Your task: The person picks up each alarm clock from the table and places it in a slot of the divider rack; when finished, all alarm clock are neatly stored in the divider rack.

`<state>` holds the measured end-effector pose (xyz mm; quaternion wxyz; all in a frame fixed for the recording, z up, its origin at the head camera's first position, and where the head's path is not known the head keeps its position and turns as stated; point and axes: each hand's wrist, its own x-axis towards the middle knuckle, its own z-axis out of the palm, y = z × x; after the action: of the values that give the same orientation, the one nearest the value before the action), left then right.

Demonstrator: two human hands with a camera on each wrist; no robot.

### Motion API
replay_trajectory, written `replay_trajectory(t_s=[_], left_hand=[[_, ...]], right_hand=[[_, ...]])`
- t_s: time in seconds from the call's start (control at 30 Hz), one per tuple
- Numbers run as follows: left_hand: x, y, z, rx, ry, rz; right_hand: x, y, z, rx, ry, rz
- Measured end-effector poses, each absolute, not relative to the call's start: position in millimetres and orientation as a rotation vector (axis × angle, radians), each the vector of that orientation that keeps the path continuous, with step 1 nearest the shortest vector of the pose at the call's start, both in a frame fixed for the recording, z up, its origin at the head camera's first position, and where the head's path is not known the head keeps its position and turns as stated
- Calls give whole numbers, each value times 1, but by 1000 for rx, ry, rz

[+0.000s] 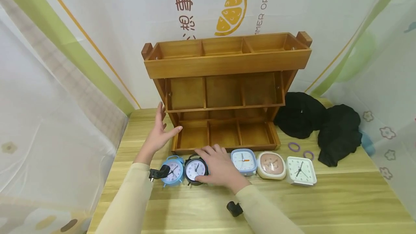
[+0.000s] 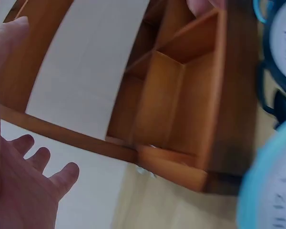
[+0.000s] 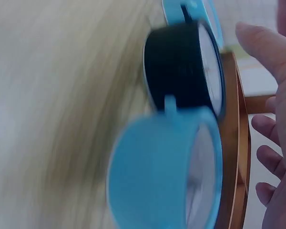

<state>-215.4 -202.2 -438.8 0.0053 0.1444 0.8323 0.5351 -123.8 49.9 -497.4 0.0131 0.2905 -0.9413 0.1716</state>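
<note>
My left hand (image 1: 158, 134) is spread beside the lower left side of a tiered wooden rack (image 1: 227, 64), thumb pointing toward it and holding nothing. My right hand (image 1: 219, 163) hovers above the row of alarm clocks, its fingers loosely bent. In the right wrist view, that hand's thumb and fingers stand apart from the clocks. A black round alarm clock (image 1: 195, 169) is just left of the right hand, next to a light blue round alarm clock (image 1: 173, 171). Another blue round clock (image 3: 152, 176), close to the right wrist camera, is mostly hidden under the hand in the head view.
Right of the hand stand a pale blue square clock (image 1: 243, 161), a cream rounded clock (image 1: 271, 165) and a white square clock (image 1: 301, 170). Two purple rings (image 1: 294, 147) and black cloth (image 1: 339, 129) lie at the right. A patterned curtain (image 1: 130, 6) hangs behind.
</note>
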Motion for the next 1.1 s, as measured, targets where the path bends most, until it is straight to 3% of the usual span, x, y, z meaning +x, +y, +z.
replay_trajectory(t_s=[0.5,1.1], left_hand=[[-245,-186,-413,394,2671,1740],[-251,-191,-407,375,2703,1671]], right_hand=[[-123,-24,-516,927,-2933,448],[-127,-53,-519,796,-3066,427]])
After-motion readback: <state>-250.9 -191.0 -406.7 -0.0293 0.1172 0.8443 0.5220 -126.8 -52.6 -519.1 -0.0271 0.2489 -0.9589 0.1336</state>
